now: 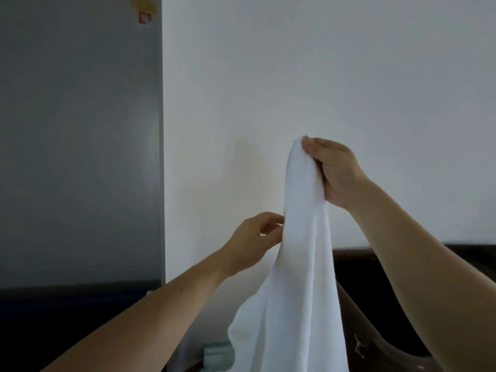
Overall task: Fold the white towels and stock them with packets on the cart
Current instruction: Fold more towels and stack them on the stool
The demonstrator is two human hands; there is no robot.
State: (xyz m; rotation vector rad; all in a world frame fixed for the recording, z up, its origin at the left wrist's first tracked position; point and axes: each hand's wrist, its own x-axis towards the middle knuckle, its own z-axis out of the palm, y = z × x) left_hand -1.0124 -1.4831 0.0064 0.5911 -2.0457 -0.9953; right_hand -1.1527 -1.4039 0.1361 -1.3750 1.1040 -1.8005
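the towel [300, 264] hangs in the air in front of me, right of centre and close to the white wall [322, 63]. it is bunched at the top and falls in long soft folds out of the bottom of the view. my right hand [335, 173] holds it up by that top bunch, thumb and curled fingers pinching the cloth at its highest point. my left hand [255, 237] is lower, at the towel's left edge. its fingers are loosely curled and the tips are at the cloth, but i cannot tell whether they pinch it or only touch it.

i judge the towel light and limp. it will not keep any shape by itself, it will sag wherever i let go, and the terry should not slip in a pinch. the place to take hold is a corner or the hem, so i'd run the left hand along the edge to find the next corner and spread it flat.

further out, a grey panel [80, 130] stands far left with a yellow sticker [143, 8] near its top. a dark counter [375, 277] sits low on the right. a pale green thing [217, 354] peeks out at the bottom, too hidden to name.
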